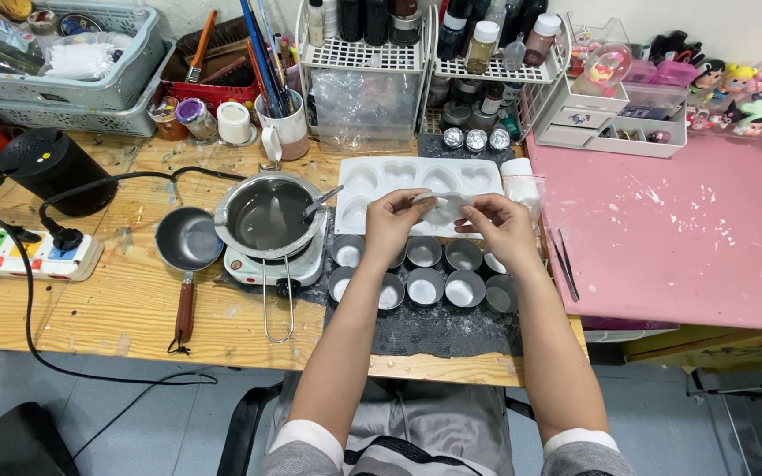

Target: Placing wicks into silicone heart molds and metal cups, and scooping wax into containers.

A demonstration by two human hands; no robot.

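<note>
Both my hands meet over the table's middle and hold one small pale, heart-shaped piece (pixel 441 208) between their fingertips. My left hand (pixel 392 222) pinches its left side, my right hand (pixel 503 226) its right side. Just behind them lies a white mould tray (pixel 372 173) with heart-shaped hollows. Below my hands stand several small round metal cups (pixel 425 284) in two rows on a dark mat (pixel 434 330).
A metal pot with a spoon (pixel 268 217) sits on a small white hot plate (pixel 262 269), a little dark pan (pixel 187 240) to its left. A power strip (pixel 19 254), black speaker (pixel 50 167), racks of bottles (pixel 372 44) and a pink table (pixel 690 229) surround the area.
</note>
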